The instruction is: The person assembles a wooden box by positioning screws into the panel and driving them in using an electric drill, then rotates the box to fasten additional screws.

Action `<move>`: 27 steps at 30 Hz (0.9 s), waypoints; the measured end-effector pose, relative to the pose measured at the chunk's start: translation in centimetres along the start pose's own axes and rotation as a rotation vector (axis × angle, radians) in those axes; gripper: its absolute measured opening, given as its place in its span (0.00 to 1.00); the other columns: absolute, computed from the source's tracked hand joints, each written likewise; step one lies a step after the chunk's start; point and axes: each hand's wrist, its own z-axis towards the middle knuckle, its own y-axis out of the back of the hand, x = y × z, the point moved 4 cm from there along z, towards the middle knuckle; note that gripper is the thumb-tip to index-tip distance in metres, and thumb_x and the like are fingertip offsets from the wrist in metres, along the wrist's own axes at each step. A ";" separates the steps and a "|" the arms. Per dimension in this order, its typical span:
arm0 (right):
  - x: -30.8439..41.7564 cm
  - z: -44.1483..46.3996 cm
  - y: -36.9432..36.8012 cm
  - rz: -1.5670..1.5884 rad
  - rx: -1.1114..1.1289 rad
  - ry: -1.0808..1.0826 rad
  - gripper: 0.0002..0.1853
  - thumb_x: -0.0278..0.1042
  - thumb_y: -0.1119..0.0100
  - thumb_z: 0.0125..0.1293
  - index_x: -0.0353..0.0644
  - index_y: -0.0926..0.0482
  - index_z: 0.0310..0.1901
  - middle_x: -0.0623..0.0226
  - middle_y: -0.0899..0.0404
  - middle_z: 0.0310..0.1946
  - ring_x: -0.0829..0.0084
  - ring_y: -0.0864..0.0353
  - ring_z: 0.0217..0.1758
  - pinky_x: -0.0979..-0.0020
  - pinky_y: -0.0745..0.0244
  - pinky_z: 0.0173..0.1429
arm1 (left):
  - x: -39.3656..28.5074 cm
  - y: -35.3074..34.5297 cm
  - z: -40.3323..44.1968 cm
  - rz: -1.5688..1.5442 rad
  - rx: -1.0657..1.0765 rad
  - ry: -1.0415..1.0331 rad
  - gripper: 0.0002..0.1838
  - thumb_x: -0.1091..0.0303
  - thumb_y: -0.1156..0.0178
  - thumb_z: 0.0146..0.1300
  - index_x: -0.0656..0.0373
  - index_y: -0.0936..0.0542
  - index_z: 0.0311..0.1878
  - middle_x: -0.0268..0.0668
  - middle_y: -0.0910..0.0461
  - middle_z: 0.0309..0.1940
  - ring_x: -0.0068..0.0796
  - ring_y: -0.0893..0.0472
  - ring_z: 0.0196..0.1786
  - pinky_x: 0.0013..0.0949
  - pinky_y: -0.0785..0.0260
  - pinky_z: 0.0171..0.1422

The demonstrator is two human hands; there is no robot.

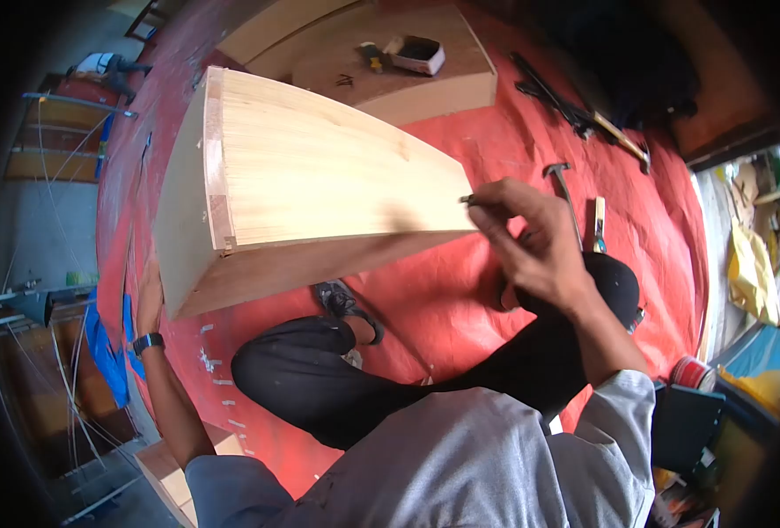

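A pale wooden box (337, 167), drawer-like, stands in front of me with its smooth broad panel turned up. My left hand (150, 289) is at its left side and holds it there; the box edge partly hides the fingers. Near the panel's right corner, my right hand (535, 242) pinches a small dark piece (467, 201) between thumb and fingertips. It is too small to name surely. The piece's tip is close to the panel, and I cannot tell whether it touches.
A hammer (563, 189) and a wooden-handled tool (599, 220) lie on the red floor sheet (654, 255) to the right. Behind, another wooden box (443, 92) carries a small open carton (418, 55). A can (691, 374) stands at right. Another person (104, 69) is far left.
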 end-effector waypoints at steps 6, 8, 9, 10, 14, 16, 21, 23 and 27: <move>-2.9 3.1 0.6 -0.211 0.111 -0.085 0.05 0.26 0.33 0.67 0.34 0.17 0.41 0.57 0.17 0.30 0.72 0.21 0.29 0.68 0.26 0.36 | 6.5 -2.6 3.6 -0.383 0.001 -0.019 0.33 0.48 0.59 0.83 0.64 0.37 0.80 0.44 0.36 0.79 0.38 0.37 0.80 0.36 0.49 0.83; -5.0 4.0 0.2 -0.325 0.146 -0.108 0.06 0.28 0.33 0.67 0.33 0.17 0.40 0.56 0.16 0.30 0.70 0.18 0.30 0.67 0.24 0.38 | 8.2 -3.5 4.0 -0.488 -0.007 -0.013 0.34 0.48 0.58 0.83 0.64 0.37 0.80 0.44 0.36 0.79 0.38 0.36 0.80 0.36 0.48 0.83; -6.4 4.4 -0.2 -0.324 0.170 -0.148 0.07 0.28 0.33 0.67 0.32 0.17 0.40 0.55 0.16 0.30 0.69 0.18 0.30 0.67 0.24 0.38 | 8.7 -4.0 4.2 -0.540 -0.003 -0.012 0.34 0.48 0.58 0.83 0.64 0.37 0.80 0.44 0.35 0.79 0.37 0.36 0.79 0.36 0.48 0.83; -8.1 4.5 -0.5 -0.328 0.188 -0.194 0.07 0.28 0.33 0.67 0.32 0.17 0.40 0.55 0.15 0.31 0.68 0.17 0.30 0.66 0.24 0.39 | 9.3 -4.2 4.3 -0.590 0.005 -0.013 0.34 0.48 0.57 0.83 0.65 0.37 0.79 0.43 0.35 0.79 0.37 0.35 0.79 0.36 0.48 0.83; -12.6 4.1 -1.8 -0.414 0.382 -0.329 0.10 0.32 0.34 0.63 0.32 0.16 0.38 0.51 0.15 0.31 0.61 0.14 0.33 0.60 0.22 0.40 | 11.0 -5.0 5.2 -0.765 0.073 -0.015 0.34 0.49 0.56 0.82 0.66 0.37 0.79 0.43 0.35 0.78 0.36 0.34 0.78 0.36 0.47 0.83; -13.2 4.4 -2.4 -0.486 0.430 -0.319 0.09 0.32 0.36 0.63 0.34 0.16 0.37 0.49 0.15 0.31 0.56 0.13 0.35 0.57 0.21 0.40 | 12.0 -5.0 5.7 -0.847 0.109 -0.016 0.34 0.49 0.55 0.82 0.66 0.37 0.79 0.43 0.34 0.78 0.35 0.33 0.78 0.36 0.46 0.83; -18.7 10.7 -2.9 -0.605 0.405 -0.045 0.06 0.29 0.39 0.63 0.36 0.18 0.34 0.50 0.18 0.29 0.53 0.15 0.32 0.57 0.22 0.38 | 16.9 -5.8 6.3 -1.076 0.249 -0.127 0.33 0.50 0.54 0.82 0.66 0.35 0.78 0.42 0.31 0.76 0.34 0.31 0.75 0.37 0.43 0.81; -20.4 16.5 -2.6 -0.668 0.351 -0.006 0.07 0.31 0.41 0.64 0.37 0.18 0.35 0.49 0.19 0.28 0.50 0.15 0.33 0.55 0.22 0.38 | 15.8 -6.0 5.8 -0.949 0.153 -0.104 0.32 0.51 0.55 0.83 0.67 0.35 0.78 0.43 0.31 0.75 0.34 0.31 0.75 0.37 0.43 0.81; -19.9 29.6 -2.5 -0.864 0.058 -0.081 0.15 0.44 0.45 0.69 0.42 0.14 0.42 0.47 0.14 0.40 0.46 0.13 0.46 0.53 0.18 0.50 | 14.5 -6.3 5.4 -0.752 0.032 -0.104 0.31 0.52 0.57 0.83 0.67 0.35 0.78 0.45 0.30 0.75 0.35 0.30 0.75 0.37 0.43 0.81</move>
